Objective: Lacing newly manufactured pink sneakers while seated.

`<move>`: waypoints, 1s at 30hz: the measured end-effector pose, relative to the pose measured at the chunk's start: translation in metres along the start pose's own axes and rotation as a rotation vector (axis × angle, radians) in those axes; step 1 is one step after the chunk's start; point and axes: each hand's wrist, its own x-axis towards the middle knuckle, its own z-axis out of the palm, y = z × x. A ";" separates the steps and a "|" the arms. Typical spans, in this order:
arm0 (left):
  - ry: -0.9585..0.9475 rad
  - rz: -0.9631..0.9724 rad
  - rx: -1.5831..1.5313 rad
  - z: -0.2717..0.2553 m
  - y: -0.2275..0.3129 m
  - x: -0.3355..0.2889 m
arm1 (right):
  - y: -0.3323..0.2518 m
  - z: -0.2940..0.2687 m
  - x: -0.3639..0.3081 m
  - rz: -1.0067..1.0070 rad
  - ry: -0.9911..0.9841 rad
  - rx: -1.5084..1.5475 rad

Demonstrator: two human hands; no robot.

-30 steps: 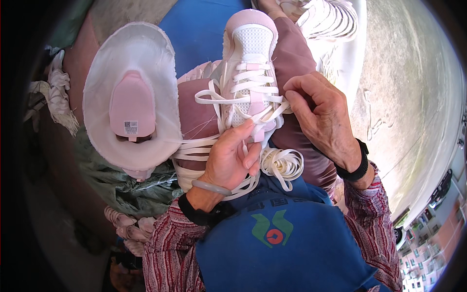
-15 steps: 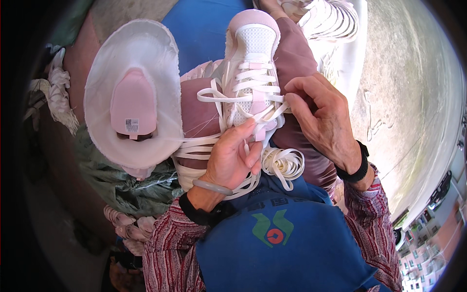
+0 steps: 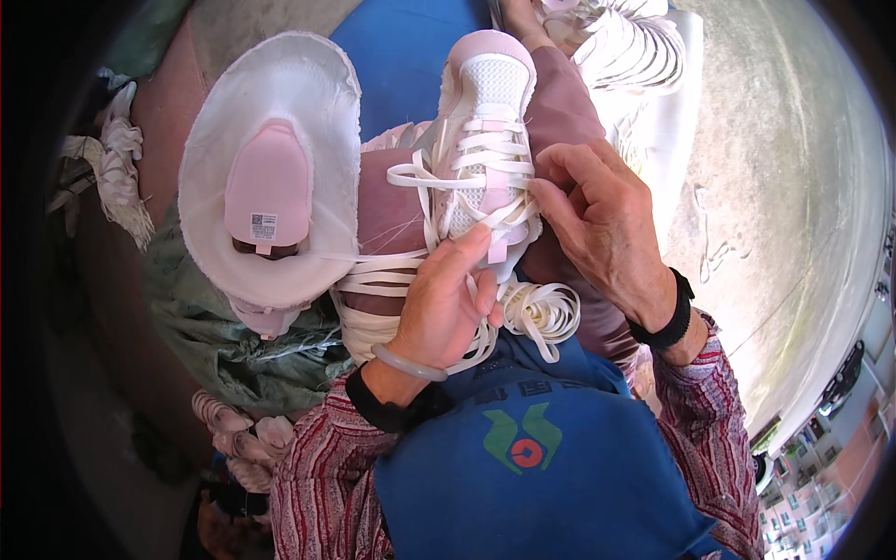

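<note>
A white and pink shoe upper [image 3: 497, 86] lies toe-away across my lap, cream laces crisscrossed over its tongue. My left hand [image 3: 446, 303] presses its thumb on the near end of the upper, by the pink tongue tab, fingers curled beneath. At the right eyelet edge, my right hand [image 3: 607, 210] pinches a shoelace [image 3: 523, 189] between thumb and forefinger. A lace loop [image 3: 411, 175] sticks out on the left side. Below the upper sits a coil of cream lace [image 3: 543, 315], with more lace strands [image 3: 385, 280] draped over my left thigh.
Another shoe upper [image 3: 271, 84], with a white lining and pink tongue, stands at the left. Stacked white uppers [image 3: 635, 47] lie at the far right. A green sack [image 3: 233, 359] and more pink pieces [image 3: 245, 439] are at the lower left. I wear a blue apron [image 3: 551, 485].
My right hand has moved slightly left and in toward the upper, still pinching the lace. The left upper appears shifted a little to the right. My left hand stays nearly in place.
</note>
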 end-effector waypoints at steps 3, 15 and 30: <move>0.000 -0.009 -0.009 -0.002 -0.001 0.003 | -0.006 0.001 0.003 -0.020 -0.008 -0.050; -0.032 -0.073 -0.005 -0.006 0.005 0.003 | -0.007 0.005 0.006 0.115 -0.034 0.011; -0.045 -0.044 -0.018 -0.008 0.001 0.003 | -0.006 0.003 0.003 -0.100 -0.054 -0.081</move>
